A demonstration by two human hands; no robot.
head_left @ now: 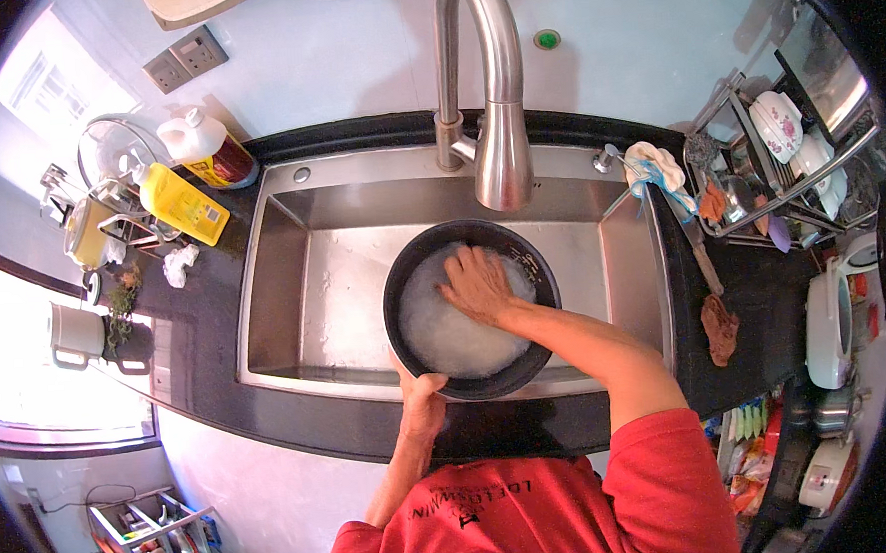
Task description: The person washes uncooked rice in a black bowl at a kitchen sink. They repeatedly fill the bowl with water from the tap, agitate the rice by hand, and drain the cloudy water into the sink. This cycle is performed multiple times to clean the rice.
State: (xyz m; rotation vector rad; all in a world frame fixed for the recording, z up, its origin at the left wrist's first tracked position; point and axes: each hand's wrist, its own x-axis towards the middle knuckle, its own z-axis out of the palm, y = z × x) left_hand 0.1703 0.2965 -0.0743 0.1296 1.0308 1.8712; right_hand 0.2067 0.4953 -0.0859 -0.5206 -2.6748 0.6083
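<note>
A dark rice cooker inner pot (397, 314) is held over the near part of the steel sink. Cloudy white water (456, 341) fills much of it, with what looks like rice beneath. My left hand (423, 403) grips the pot's near-left rim, thumb on top and fingers underneath. Inside the pot, my right hand (479, 287) dips into the water with its fingers apart. Its fingertips are partly under the surface, and I see nothing held in it. Marks line the pot's inner right wall.
Above the pot's far side hangs a steel faucet (503, 153). The sink (347, 251) is set in a black counter. A yellow bottle (184, 203) and a white jug (206, 149) stand left. At right are a dish rack (799, 193), a cloth (655, 165) and a brown rag (718, 330).
</note>
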